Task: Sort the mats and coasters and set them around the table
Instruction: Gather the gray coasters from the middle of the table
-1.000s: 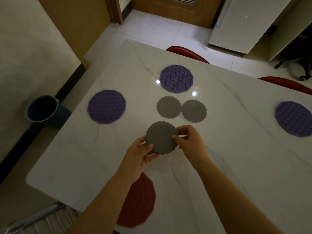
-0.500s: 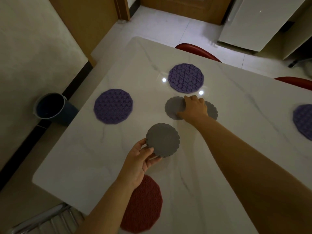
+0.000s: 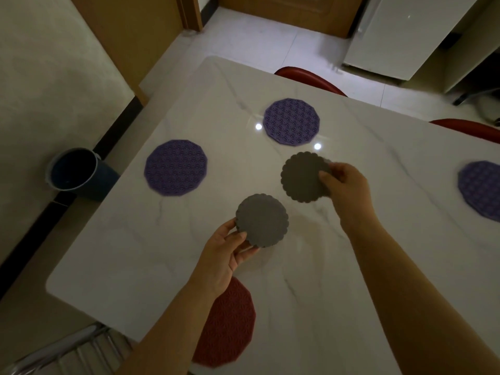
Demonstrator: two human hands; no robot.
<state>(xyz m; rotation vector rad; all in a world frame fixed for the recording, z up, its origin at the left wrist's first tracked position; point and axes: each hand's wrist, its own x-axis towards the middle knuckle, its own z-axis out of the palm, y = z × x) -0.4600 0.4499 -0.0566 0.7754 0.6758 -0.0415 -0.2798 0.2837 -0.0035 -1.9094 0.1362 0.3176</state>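
Note:
My left hand [image 3: 224, 255] pinches a grey scalloped coaster [image 3: 261, 220] by its near edge, lifted above the white marble table [image 3: 135, 253]. To the right, my right hand [image 3: 346, 185] grips a second grey scalloped coaster [image 3: 303, 177] by its right edge, held off the table; a sliver of another grey edge shows behind it. Three purple patterned mats lie flat: one at the left [image 3: 176, 167], one at the far middle [image 3: 291, 121], one at the right edge [image 3: 480, 189]. A red mat [image 3: 230, 326] lies at the near edge, partly under my left forearm.
Two red chair backs [image 3: 311, 79] [image 3: 468, 128] stand along the table's far side. A dark bucket [image 3: 73, 171] sits on the floor to the left by the wall. A metal chair frame [image 3: 67, 353] shows at the lower left, a white cabinet [image 3: 400, 36] at the back right.
My right hand let go of the coaster in my left hand, reached to the two grey coasters lying on the table and lifted from there. Neither lies on the table now.

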